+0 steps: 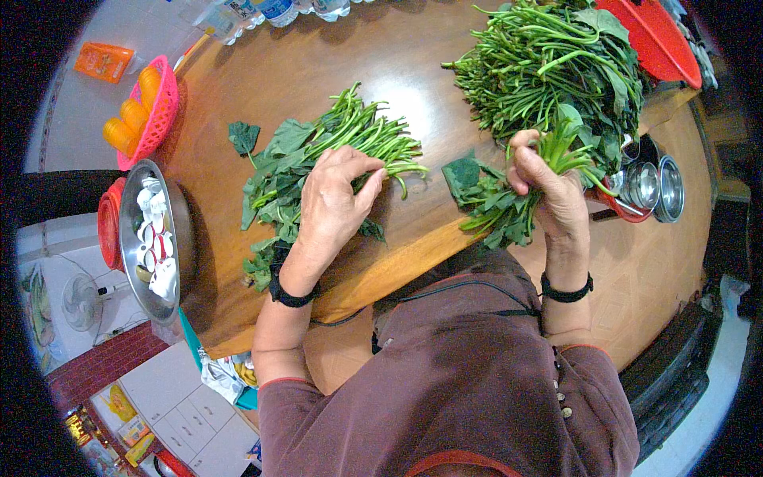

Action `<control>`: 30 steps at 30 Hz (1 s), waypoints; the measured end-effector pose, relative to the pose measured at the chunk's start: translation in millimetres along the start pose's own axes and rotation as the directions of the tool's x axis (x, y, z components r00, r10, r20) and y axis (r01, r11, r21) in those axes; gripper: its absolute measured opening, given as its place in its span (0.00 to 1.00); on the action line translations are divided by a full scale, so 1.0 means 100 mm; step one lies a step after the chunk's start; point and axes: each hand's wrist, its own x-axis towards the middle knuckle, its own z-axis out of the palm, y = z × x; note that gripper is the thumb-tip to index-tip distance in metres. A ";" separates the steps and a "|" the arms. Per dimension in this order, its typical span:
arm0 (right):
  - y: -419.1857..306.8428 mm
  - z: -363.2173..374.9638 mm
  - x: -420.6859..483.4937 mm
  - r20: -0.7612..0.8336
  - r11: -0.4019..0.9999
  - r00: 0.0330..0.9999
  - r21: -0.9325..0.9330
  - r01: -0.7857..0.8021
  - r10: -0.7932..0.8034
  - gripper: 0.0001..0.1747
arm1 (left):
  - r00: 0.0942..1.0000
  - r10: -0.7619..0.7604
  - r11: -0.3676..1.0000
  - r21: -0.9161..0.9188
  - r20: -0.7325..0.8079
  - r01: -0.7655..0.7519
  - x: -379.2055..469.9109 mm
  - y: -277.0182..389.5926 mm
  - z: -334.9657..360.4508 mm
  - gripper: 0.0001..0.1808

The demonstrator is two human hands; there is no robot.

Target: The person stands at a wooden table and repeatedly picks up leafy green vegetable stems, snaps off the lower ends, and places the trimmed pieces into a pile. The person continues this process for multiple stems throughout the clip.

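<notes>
My left hand (340,200) rests over a pile of leafy green stems (357,137) on the wooden table, thumb and forefinger close together at the cut ends of the stems; whether a stem is pinched between them is hard to tell. My right hand (548,179) is closed around a bunch of leafy greens (498,203) at the table's near edge, stem ends pointing up and leaves hanging below. Just beyond it lies a larger heap of the same greens (536,65). One loose leaf (243,138) lies left of the smaller pile.
A metal basin (188,238) holding white items stands at the table's left, beside a pink basket (167,113) of orange cups. Plastic bottles (277,11) line the far edge. A red plastic basin (650,39) is at far right, above metal bowls (669,188).
</notes>
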 end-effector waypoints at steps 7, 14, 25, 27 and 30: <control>0.07 0.22 -0.07 0.084 0.993 0.989 -0.029 -0.118 0.120 0.12 | 0.921 -0.243 0.649 -0.654 0.304 0.388 -0.09 0.24 -0.04 0.09; 0.17 0.41 -0.14 0.194 0.969 0.949 -0.061 -0.241 0.248 0.18 | 0.939 -0.176 0.661 -0.671 0.295 0.335 -0.13 0.39 0.06 0.08; -0.11 0.00 0.00 0.030 0.976 0.980 0.094 0.196 -0.199 0.13 | 0.960 0.014 0.984 -0.175 0.278 0.036 -0.13 0.26 0.09 0.10; -0.23 -0.14 0.03 0.077 0.933 0.952 0.235 0.273 -0.298 0.13 | 0.927 -0.087 0.990 -0.072 0.364 0.121 -0.18 0.26 0.13 0.09; -0.34 -0.30 -0.03 0.123 0.953 0.964 0.221 0.206 -0.237 0.12 | 0.922 -0.075 0.996 -0.010 0.381 0.086 -0.19 0.25 0.20 0.11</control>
